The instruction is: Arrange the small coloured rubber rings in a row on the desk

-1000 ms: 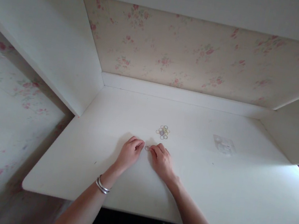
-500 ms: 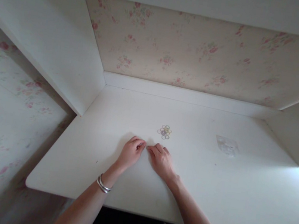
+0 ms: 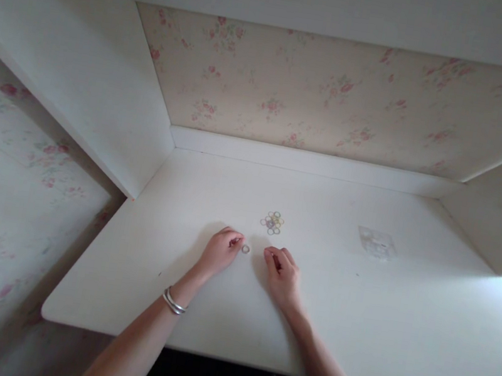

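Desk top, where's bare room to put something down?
The desk is bare right of the right hand, below the clear packet, and left of the left hand. Crowded between the hands: single ring, ring cluster.

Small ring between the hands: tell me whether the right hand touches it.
Apart. The head view shows bare desk between the small ring and the right hand.

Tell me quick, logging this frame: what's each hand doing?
Left hand: curled, fingertips beside the small ring, grip unclear.
Right hand: curled on the desk, holding nothing visible.
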Motion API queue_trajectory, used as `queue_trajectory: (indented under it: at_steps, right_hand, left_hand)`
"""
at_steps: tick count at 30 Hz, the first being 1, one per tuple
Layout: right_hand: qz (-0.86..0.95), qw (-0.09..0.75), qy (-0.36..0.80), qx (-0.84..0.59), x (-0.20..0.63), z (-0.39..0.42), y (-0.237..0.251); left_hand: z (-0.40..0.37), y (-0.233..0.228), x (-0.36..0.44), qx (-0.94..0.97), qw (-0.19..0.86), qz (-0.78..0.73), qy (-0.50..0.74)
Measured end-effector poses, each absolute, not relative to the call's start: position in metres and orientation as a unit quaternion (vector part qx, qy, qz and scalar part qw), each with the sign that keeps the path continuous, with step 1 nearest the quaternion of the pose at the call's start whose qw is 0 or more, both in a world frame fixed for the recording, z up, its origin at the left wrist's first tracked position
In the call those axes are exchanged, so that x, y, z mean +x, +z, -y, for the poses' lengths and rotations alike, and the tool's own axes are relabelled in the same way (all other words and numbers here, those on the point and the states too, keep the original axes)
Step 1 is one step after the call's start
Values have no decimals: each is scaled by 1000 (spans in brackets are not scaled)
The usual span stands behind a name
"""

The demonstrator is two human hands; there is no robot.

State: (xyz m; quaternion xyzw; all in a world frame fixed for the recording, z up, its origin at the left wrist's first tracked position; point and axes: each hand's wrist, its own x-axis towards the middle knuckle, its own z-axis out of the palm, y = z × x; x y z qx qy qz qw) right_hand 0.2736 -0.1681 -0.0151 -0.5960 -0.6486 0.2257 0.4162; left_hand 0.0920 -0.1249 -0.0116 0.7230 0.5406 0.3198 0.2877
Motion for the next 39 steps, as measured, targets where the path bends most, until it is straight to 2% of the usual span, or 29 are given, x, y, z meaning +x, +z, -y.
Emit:
queue_trajectory:
  at_steps: [6, 13, 24, 31, 39]
  right_hand:
    - [542, 467, 268, -645, 284, 165, -20]
    - [557, 468, 282, -626, 286, 163, -21]
    - [572, 468, 298, -604, 286, 164, -20]
    - [577, 472, 296, -597, 286, 164, -19]
    - [589, 470, 296, -587, 288, 165, -20]
  left_hand:
    - [89, -11, 122, 771, 264, -516, 264]
    - [61, -12, 138, 814, 189, -514, 194]
    - [62, -11, 131, 825, 164, -500, 207]
    - [61, -6, 138, 852, 122, -490, 142]
    - [75, -7, 123, 841, 153, -505, 119]
